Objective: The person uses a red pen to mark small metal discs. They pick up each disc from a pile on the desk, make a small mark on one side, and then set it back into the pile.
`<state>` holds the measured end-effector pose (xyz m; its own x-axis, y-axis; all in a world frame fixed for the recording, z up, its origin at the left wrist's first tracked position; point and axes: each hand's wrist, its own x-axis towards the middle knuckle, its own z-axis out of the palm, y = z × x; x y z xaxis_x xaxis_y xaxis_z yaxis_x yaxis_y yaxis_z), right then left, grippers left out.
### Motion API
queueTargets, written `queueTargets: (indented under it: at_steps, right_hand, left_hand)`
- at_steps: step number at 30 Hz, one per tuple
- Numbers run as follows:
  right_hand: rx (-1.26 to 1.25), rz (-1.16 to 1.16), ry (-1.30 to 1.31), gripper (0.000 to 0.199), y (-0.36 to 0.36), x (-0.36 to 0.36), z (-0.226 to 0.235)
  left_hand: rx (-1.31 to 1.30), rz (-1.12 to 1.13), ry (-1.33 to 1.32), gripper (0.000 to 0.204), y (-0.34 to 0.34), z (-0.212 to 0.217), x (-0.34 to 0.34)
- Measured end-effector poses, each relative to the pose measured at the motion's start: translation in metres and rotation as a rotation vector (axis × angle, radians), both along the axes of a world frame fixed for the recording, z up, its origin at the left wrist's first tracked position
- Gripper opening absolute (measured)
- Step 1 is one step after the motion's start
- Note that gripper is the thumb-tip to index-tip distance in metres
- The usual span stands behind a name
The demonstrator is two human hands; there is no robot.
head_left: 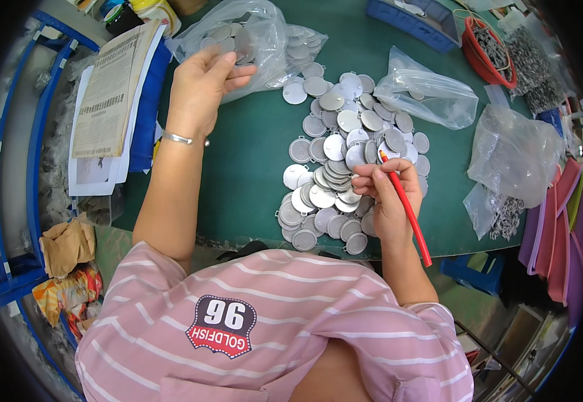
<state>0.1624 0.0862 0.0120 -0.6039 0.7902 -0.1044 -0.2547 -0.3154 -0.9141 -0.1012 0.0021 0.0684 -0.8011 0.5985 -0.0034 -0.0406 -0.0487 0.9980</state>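
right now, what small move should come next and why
Probably moving the left hand from the clear bag to the pile of grey discs: it seems to hold nothing, while the right hand, holding a red pencil, is at the pile.

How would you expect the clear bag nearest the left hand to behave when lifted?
The clear bag is probably floppy, since its thin film creases. The grey discs inside look loose, so they may shift. Their metallic sheen suggests it could feel heavy.
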Motion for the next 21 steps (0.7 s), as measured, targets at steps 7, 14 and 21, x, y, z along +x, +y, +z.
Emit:
queueTargets:
  at_steps: [7,14,21]
  right_hand:
    - [-0.007,0.020,-0.001,0.008,-0.004,-0.005,-0.002]
    - [0.020,0.026,-0.058,0.012,-0.004,-0.007,-0.001]
    - [0.691,-0.020,-0.270,0.030,-0.003,-0.012,-0.009]
  left_hand:
    - [-0.481,-0.446,0.959,0.032,-0.010,-0.062,0.047]
    - [-0.572,-0.534,0.527,0.033,-0.004,-0.077,0.062]
    - [-0.215,-0.380,-0.352,0.024,-0.006,-0.064,0.085]
